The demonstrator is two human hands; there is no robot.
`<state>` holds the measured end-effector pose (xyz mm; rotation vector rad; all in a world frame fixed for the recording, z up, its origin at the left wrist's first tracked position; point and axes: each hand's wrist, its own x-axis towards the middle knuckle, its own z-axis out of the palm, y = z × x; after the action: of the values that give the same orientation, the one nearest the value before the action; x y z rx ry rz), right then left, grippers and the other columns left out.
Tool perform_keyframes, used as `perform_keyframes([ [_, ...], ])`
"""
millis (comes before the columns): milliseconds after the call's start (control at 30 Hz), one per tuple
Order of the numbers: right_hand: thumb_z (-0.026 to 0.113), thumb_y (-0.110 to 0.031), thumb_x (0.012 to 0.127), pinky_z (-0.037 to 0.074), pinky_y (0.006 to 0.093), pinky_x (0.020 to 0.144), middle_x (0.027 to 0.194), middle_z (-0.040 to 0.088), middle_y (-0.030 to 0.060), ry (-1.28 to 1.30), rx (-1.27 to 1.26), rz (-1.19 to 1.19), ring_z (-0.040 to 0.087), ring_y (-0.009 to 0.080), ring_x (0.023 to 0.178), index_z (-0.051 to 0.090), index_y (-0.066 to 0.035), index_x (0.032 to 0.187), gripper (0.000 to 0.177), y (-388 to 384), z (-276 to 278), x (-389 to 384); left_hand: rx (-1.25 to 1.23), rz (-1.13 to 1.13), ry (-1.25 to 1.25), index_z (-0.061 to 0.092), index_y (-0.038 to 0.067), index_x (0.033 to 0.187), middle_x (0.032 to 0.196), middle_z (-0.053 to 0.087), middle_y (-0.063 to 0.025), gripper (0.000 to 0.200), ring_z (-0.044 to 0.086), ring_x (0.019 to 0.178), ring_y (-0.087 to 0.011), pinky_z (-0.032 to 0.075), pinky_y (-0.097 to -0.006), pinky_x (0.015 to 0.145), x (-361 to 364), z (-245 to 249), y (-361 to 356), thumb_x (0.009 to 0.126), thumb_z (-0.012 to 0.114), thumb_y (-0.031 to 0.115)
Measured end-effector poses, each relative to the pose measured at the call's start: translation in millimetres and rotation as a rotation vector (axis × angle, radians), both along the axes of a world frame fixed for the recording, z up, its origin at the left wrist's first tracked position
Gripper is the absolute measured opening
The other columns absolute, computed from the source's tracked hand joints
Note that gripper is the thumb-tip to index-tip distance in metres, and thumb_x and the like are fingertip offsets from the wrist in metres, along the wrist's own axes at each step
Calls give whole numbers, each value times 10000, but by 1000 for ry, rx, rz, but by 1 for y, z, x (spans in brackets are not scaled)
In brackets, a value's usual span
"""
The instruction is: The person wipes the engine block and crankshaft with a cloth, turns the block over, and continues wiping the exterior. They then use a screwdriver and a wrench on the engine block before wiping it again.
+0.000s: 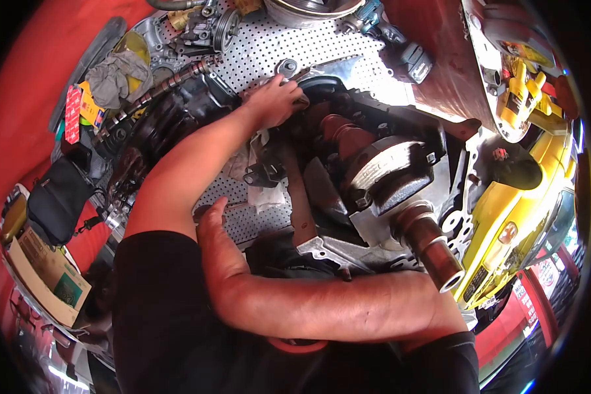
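Note:
My left hand reaches to the far left corner of an engine block. Its fingers are curled at the block's edge, and what they grip is hidden. A crankshaft lies in the block, its bare snout pointing toward my right side. My right hand hovers low, left of the block, thumb raised and apart from the fingers. It appears to hold nothing, though part of it is turned away. Between the hands, a dark metal part rests beside a white paper towel and a crumpled rag.
A perforated work surface bears a cylinder head, a camshaft, a pulley, a grey rag and a cordless power tool. Left are a black bag and a cardboard box. A yellow car stands right.

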<state>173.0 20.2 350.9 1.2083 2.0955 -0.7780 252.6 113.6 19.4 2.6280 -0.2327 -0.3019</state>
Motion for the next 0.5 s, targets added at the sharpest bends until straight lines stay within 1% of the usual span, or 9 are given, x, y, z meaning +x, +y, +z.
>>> perform_keyframes([
  [33,512,-365,964,316,675,1091,1468,475,201,21,-14,-18,424,423,1358,499,-30,1453,593,2,4,0,88,-141,-35,675,248,1277,1128,527,-36,431,463,1154,-234,349,-474,1049,-7,5,5,857,612,175],
  [133,474,-434,978,312,653,1107,1477,475,215,32,-1,-61,430,428,1365,504,-14,1446,629,3,3,-7,280,-245,-34,695,246,1238,1133,515,-19,393,454,1148,-214,328,-490,1059,-27,28,1,856,608,209],
  [233,476,-455,975,312,637,1116,1447,510,230,81,-10,-65,457,438,1349,544,1,1409,633,5,-14,-20,136,-106,27,735,182,1156,1145,606,-39,322,564,1082,-230,426,-468,995,-41,36,-4,862,605,206],
  [267,486,-449,972,311,645,1112,1432,525,230,92,4,-100,467,440,1341,559,3,1393,622,2,-15,-24,102,-34,335,739,150,1132,1130,640,-68,301,606,1043,-251,460,-457,959,-41,39,-3,863,608,185],
  [300,496,-443,969,311,652,1109,1417,541,231,102,18,-134,476,442,1334,575,4,1378,611,0,-13,-25,65,39,640,743,118,1108,1115,675,-97,281,648,1003,-271,494,-446,922,-28,82,3,865,610,164],
  [333,506,-437,967,310,660,1105,1402,556,231,114,31,-167,486,444,1326,591,6,1362,600,-2,-11,-24,23,116,947,748,86,1084,1100,709,-126,262,689,963,-291,529,-435,885,-20,107,6,866,613,144],
  [433,521,-438,966,304,687,1091,1393,570,223,56,29,-66,487,447,1326,616,-7,1341,578,-7,-15,-32,-295,265,958,730,28,1093,1130,724,-146,260,716,947,-352,568,-431,828,-50,112,41,876,619,120],
  [500,520,-426,970,301,700,1083,1406,564,210,53,7,-54,486,445,1329,606,-26,1359,564,-5,-15,-37,-217,751,293,723,47,1127,1050,737,-159,276,717,925,-343,563,-413,841,-61,95,32,871,636,104],
])
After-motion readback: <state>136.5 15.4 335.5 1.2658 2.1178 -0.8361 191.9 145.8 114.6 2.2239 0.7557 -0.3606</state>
